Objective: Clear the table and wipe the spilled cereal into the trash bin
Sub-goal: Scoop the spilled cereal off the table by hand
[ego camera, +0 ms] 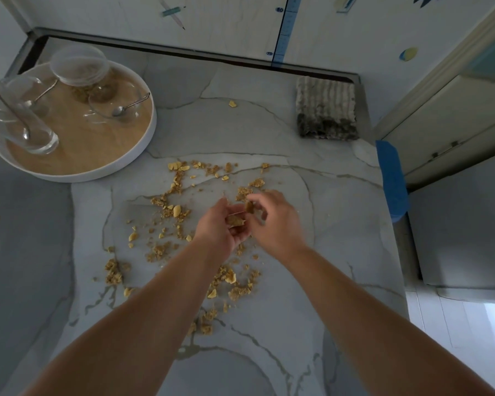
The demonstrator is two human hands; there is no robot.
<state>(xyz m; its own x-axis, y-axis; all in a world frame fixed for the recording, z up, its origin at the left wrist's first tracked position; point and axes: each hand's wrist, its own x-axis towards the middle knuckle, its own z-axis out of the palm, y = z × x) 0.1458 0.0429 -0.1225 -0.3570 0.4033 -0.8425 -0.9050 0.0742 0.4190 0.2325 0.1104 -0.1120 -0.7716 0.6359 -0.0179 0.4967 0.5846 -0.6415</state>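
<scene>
Far left, the tray (152,121) holds the dishes (117,108). Spilled cereal (166,202) lies all over the middle of the table (303,287). The left hand (216,228) cups some bits; the right hand (276,221) pinches one more. Crumb picking is the step. Next likely needs the cloth (326,110), far right.

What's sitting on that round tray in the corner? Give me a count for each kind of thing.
On the round tray:
Glass bowls: 2
Spoons: 3 (one in each bowl, a long one in the tall glass)
Lidded jar: 1
Tall glass: 1
Total: 7
</scene>
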